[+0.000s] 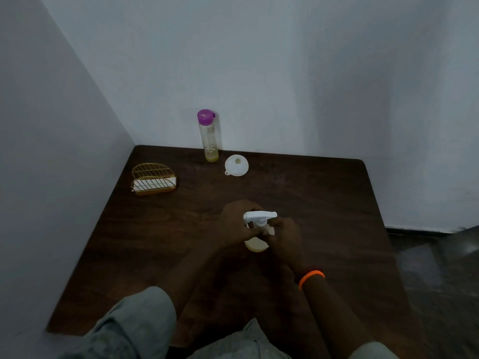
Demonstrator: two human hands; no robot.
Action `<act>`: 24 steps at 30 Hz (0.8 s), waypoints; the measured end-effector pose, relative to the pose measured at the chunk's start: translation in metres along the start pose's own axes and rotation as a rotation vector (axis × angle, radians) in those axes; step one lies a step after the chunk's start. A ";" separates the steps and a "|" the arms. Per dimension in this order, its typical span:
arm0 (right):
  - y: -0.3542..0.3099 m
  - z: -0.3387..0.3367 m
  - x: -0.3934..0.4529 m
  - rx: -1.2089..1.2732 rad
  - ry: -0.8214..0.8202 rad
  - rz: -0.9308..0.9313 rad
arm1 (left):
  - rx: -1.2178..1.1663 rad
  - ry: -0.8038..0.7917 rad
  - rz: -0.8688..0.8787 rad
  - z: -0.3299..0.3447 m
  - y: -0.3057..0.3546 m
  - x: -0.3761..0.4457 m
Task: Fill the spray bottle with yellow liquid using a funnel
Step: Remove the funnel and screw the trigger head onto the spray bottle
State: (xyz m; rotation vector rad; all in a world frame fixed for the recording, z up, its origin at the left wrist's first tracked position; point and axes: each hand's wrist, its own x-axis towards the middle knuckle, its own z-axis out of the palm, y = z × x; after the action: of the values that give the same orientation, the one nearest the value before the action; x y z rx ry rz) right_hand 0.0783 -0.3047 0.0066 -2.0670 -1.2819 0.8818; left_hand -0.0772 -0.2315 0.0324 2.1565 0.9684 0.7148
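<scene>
Both forearms reach forward over the near half of the desk (pixel 337 203) and converge at its middle. Left hand (pixel 233 224): fingers curled around the spray bottle (pixel 256 243), gripping its body from the left side. Right hand (pixel 283 235): fingers curled at the bottle's neck just beneath the white trigger head (pixel 260 216). Right wrist: orange band (pixel 311 278). Left forearm: grey sleeve (pixel 140 317) pushed back.
</scene>
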 end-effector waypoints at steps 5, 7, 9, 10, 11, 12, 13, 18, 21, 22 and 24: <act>-0.001 -0.002 0.000 0.022 -0.011 0.000 | -0.025 -0.010 -0.024 0.000 0.003 0.002; 0.000 0.002 -0.002 0.021 0.002 0.006 | -0.046 -0.046 0.007 0.000 0.003 0.001; 0.001 0.003 0.000 0.007 -0.009 0.020 | -0.050 -0.040 -0.004 0.000 0.003 -0.001; 0.001 0.001 0.001 -0.002 -0.021 0.018 | -0.053 -0.024 -0.018 0.001 0.002 -0.001; -0.001 -0.001 0.000 -0.011 -0.025 0.002 | -0.048 -0.009 -0.037 0.002 0.001 -0.001; 0.001 -0.002 0.001 -0.018 -0.036 -0.008 | -0.036 -0.001 -0.060 0.002 0.000 -0.001; 0.000 -0.002 0.001 -0.004 -0.039 -0.013 | -0.025 -0.003 -0.087 0.002 0.000 0.000; 0.001 0.004 0.001 0.011 -0.002 0.017 | -0.044 -0.053 -0.057 0.001 0.002 0.000; 0.002 0.005 0.001 0.000 0.008 0.045 | -0.051 -0.045 -0.056 0.001 0.002 -0.002; 0.003 0.006 0.002 -0.015 0.002 0.034 | -0.053 -0.033 -0.068 0.001 0.002 -0.002; 0.003 0.006 0.002 -0.021 -0.014 0.021 | -0.046 -0.013 -0.103 0.002 0.001 -0.002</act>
State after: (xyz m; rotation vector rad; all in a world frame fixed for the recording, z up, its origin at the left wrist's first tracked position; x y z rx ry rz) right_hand 0.0762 -0.3031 0.0005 -2.0977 -1.2847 0.8970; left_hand -0.0767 -0.2342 0.0321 2.0531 1.0383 0.6655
